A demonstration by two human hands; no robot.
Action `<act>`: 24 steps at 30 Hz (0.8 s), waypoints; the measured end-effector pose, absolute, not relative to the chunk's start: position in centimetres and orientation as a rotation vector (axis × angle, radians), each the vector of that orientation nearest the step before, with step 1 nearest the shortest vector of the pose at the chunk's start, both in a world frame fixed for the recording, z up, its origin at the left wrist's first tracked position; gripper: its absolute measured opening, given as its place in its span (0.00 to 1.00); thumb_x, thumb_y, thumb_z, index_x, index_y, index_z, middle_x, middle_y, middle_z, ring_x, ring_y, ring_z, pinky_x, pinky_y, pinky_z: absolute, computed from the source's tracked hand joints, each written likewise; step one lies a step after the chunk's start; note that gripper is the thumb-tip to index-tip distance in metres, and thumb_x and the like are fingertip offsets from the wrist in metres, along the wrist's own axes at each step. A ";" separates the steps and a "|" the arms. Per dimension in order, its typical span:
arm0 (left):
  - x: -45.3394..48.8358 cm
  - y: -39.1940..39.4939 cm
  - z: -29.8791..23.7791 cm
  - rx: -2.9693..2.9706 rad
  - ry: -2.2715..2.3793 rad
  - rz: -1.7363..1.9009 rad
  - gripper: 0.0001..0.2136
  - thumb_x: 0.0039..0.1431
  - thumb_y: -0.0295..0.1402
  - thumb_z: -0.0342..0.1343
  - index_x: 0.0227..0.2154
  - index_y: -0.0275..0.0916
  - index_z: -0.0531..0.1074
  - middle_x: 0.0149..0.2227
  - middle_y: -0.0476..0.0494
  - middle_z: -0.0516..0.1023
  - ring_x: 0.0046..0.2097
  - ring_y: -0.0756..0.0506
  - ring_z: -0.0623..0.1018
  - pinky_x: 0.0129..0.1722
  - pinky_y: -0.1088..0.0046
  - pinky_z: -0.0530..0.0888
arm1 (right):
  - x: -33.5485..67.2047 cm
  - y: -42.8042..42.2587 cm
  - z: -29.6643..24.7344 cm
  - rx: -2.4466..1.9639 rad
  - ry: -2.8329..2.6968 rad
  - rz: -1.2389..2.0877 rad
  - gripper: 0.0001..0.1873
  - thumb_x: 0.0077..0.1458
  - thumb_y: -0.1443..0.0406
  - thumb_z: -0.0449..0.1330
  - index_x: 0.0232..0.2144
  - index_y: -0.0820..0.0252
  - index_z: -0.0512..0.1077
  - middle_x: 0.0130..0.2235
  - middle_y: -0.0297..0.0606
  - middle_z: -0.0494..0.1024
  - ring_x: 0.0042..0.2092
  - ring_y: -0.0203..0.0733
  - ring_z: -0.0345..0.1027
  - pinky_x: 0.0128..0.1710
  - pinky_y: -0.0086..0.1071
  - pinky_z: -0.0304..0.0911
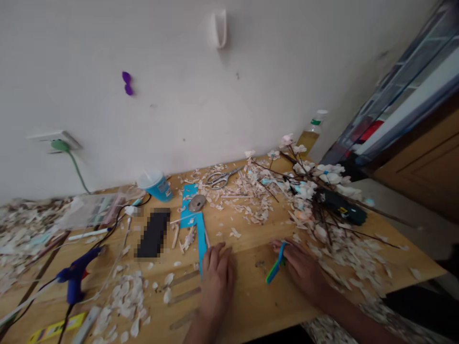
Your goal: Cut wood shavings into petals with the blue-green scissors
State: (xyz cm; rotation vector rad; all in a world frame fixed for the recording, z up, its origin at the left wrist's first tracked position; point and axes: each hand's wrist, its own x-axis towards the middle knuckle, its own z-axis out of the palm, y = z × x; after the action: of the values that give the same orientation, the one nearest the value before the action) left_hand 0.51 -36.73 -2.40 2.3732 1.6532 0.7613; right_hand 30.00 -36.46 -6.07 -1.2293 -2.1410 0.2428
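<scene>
Left hand (217,272): rests palm down on the wooden surface (251,243), near the front edge; fingers extended, lying side by side. Reaches to the lower part of a long blue strip (201,239); whether touching, cannot tell.

Right hand (301,272): lies on the right half, near the front edge, well apart from the left hand; fingers curled, pinching a narrow blue-and-green tool (277,265). Slants, lower end toward the front edge; exact kind, cannot tell.

Wooden sticks (184,295), three: lie just left of the left hand, near the front edge.

Blue card (188,205): lies beyond the strip, toward the far edge; carries part of a grey disc (197,203) at its right side.

Dark rectangle (154,234): lies left of the strip; pixelated.

Scissors (220,179), metal: lie near the far edge, among pale scraps (258,212).

Cup (159,188), blue and white: stands near the far edge, left of the card.

Flowering branches (308,191): spread over the far right corner, some ends reaching past the right edge; partly cover a dark green object (342,208).

Bottle (309,136), partly filled with yellow liquid: stands at the far edge, behind the branches.

Glue gun (77,274), blue: lies on the left part, between a white pen (89,234) and a yellow packet (57,329) nearer the front edge.
</scene>
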 end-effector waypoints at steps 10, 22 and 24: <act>12.1 -23.3 -2.7 2.509 1.481 0.407 0.09 0.66 0.32 0.53 0.43 0.38 0.76 0.44 0.38 0.74 0.50 0.38 0.70 0.50 0.57 0.71 | 29.6 -36.0 -4.8 -1.266 -2.035 0.282 0.27 0.60 0.74 0.47 0.59 0.52 0.66 0.52 0.42 0.80 0.51 0.48 0.76 0.51 0.46 0.73; 5.7 -21.5 -3.7 0.867 1.149 1.417 0.17 0.43 0.45 0.71 0.25 0.36 0.74 0.22 0.52 0.71 0.25 0.53 0.69 0.27 0.77 0.66 | 30.4 -36.5 -5.9 -1.318 -1.973 0.366 0.27 0.58 0.69 0.53 0.58 0.44 0.64 0.51 0.41 0.79 0.52 0.54 0.74 0.50 0.49 0.73; 5.2 -21.2 -3.7 0.743 1.081 1.465 0.19 0.42 0.46 0.72 0.26 0.37 0.73 0.24 0.52 0.72 0.26 0.54 0.70 0.28 0.78 0.67 | 29.9 -36.6 -5.6 -1.410 -1.884 0.355 0.27 0.58 0.66 0.54 0.60 0.47 0.60 0.52 0.46 0.76 0.52 0.57 0.73 0.48 0.50 0.73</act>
State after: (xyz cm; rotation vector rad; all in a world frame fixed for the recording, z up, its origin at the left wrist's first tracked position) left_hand 5.21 -21.17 -3.74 0.7432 1.0811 1.4646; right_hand 29.93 -36.61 -5.59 -1.4096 -1.8840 0.3552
